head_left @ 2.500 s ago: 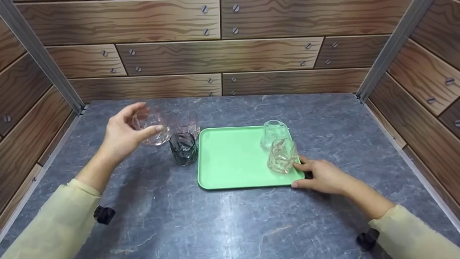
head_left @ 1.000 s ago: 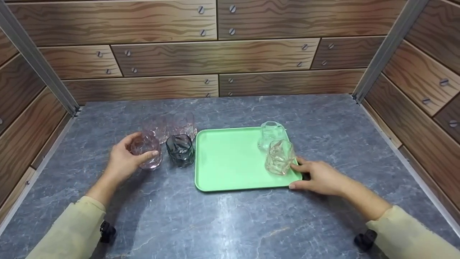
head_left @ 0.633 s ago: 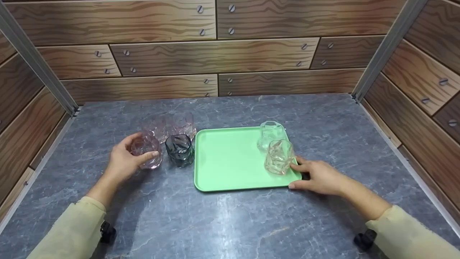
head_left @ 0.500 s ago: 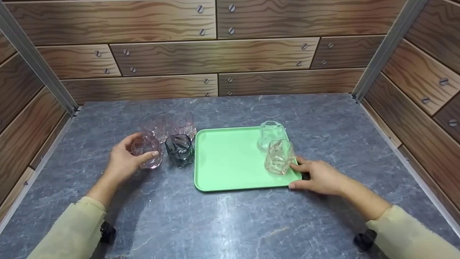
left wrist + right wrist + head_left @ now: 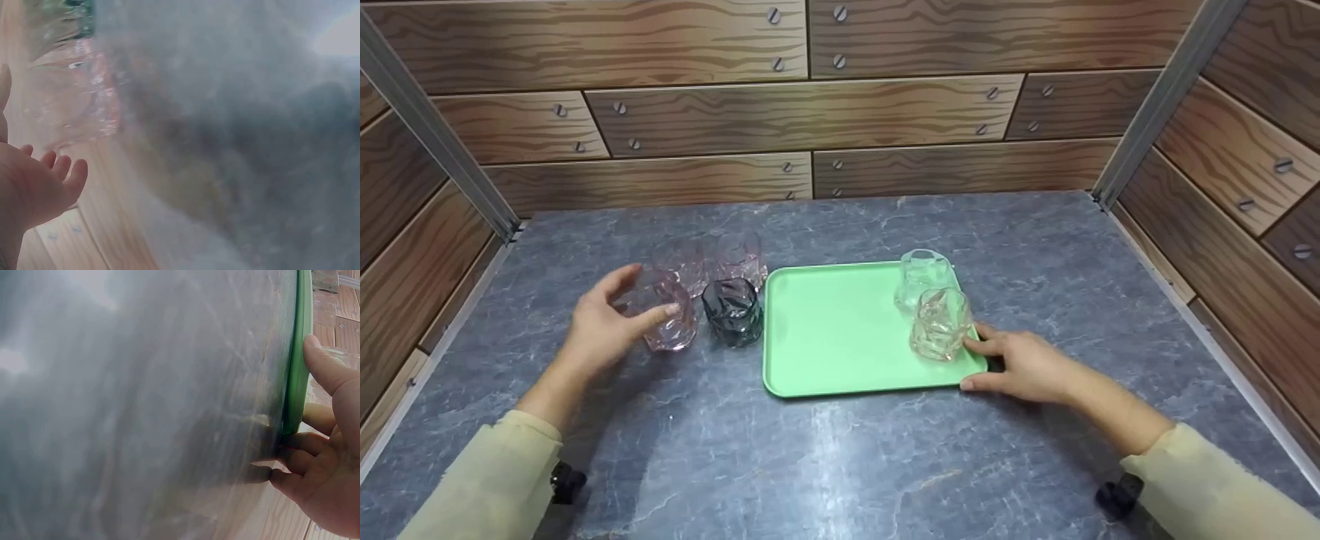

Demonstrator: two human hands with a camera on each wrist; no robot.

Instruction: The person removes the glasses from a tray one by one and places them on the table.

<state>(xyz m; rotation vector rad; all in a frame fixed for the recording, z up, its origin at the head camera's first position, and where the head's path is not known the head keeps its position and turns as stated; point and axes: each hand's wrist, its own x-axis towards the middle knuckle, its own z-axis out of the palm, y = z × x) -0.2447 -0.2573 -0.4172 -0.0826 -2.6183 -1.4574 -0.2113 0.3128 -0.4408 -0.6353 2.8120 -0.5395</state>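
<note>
Beside the front pink glass (image 5: pixel 676 334), my left hand (image 5: pixel 604 330) has its thumb and fingers spread apart around a gap. The left wrist view shows that pink glass (image 5: pixel 79 107) upright and apart from the fingers. My right hand (image 5: pixel 1027 367) holds the near right corner of the green tray (image 5: pixel 840 330), thumb at its front edge and index finger at its right side. In the right wrist view the thumb lies along the green rim (image 5: pixel 301 354). A clear glass (image 5: pixel 941 326) stands on the tray close to the right fingers, with a second clear glass (image 5: pixel 922 277) behind it.
A dark grey glass (image 5: pixel 733 315) stands right by the tray's left edge. Behind it are two more pink glasses, one at the left (image 5: pixel 684 270) and one at the right (image 5: pixel 741 262). Wood-patterned walls (image 5: pixel 810 120) enclose the grey marbled table (image 5: pixel 825 457) at back and sides.
My left hand set a pink glass down at the back, took the front pink glass by a second ago, and has now let go, drawing slightly left. The right hand stays at the tray corner.
</note>
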